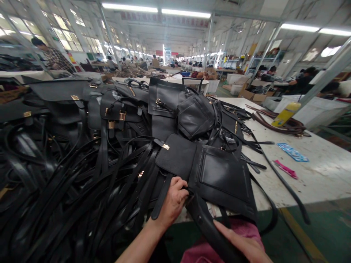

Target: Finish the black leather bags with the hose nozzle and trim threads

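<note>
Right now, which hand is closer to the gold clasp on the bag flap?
Left. The left hand grips the bag just below the gold clasp; the right hand rests lower right, on a strap.

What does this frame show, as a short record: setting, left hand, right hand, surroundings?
setting: factory hall, white worktable
left hand: curled on the near edge of a black bag
right hand: against a black strap below the bag; grip unclear
beside it: heap of black bags and straps
table, right side: yellow container, blue card, pink item, brown straps
others: people at far tables
</note>
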Demonstrator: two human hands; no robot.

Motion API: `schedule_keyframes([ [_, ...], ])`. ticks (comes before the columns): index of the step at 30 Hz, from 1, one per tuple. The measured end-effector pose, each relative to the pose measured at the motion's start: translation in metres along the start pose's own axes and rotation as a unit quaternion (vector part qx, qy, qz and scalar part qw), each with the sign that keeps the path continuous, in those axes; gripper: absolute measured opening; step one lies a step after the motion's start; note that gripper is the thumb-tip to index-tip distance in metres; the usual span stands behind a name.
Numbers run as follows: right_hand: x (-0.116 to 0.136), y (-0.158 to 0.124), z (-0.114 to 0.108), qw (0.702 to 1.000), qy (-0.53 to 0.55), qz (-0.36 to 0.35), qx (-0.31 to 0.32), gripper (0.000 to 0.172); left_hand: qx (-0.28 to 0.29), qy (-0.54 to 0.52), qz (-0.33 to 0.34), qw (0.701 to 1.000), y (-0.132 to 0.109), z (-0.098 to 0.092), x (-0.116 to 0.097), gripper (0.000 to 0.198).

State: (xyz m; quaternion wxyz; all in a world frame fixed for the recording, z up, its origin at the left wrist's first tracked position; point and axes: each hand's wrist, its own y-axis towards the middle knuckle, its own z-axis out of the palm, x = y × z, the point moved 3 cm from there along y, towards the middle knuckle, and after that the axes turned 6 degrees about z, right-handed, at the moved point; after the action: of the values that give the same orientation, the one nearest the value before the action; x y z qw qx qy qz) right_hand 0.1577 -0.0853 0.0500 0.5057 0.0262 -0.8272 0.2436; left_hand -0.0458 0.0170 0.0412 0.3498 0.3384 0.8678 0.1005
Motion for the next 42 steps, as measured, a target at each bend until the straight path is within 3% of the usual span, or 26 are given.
schedule_keyframes([
  [5, -0.001, 0.01, -0.004, 0.999, -0.025, -0.002, -0.035, 0.078, -0.014, -0.028, -0.025, 0.999, 0.001, 0.005, 0.008, 0.017],
  [10, 0.004, 0.02, -0.021, 0.979, 0.2, 0.03, 0.039, 0.077, -0.018, -0.054, -0.038, 0.998, 0.002, 0.002, 0.007, 0.016],
  [15, 0.008, 0.032, -0.03, 0.958, 0.277, 0.012, 0.072, 0.078, -0.027, -0.069, -0.051, 0.996, 0.001, 0.003, 0.005, 0.016],
  [19, 0.011, 0.029, -0.04, 0.956, 0.291, 0.03, 0.024, 0.082, -0.036, -0.073, -0.054, 0.995, 0.002, 0.003, 0.004, 0.015],
  [24, 0.001, 0.012, -0.054, 0.973, 0.22, 0.035, -0.059, 0.078, -0.042, -0.055, -0.038, 0.997, 0.0, 0.004, 0.003, 0.015],
  [32, 0.002, 0.006, -0.039, 0.968, 0.236, 0.064, 0.06, 0.079, -0.08, 0.006, -0.015, 0.997, -0.021, 0.015, 0.005, 0.012],
  [38, 0.009, 0.024, -0.038, 0.963, 0.263, 0.023, 0.053, 0.081, -0.056, -0.053, -0.185, 0.98, -0.002, -0.001, -0.003, 0.022],
  [42, 0.011, 0.034, -0.037, 0.958, 0.28, 0.026, 0.058, 0.08, 0.008, 0.086, -0.243, 0.966, 0.023, 0.007, -0.006, 0.028],
])
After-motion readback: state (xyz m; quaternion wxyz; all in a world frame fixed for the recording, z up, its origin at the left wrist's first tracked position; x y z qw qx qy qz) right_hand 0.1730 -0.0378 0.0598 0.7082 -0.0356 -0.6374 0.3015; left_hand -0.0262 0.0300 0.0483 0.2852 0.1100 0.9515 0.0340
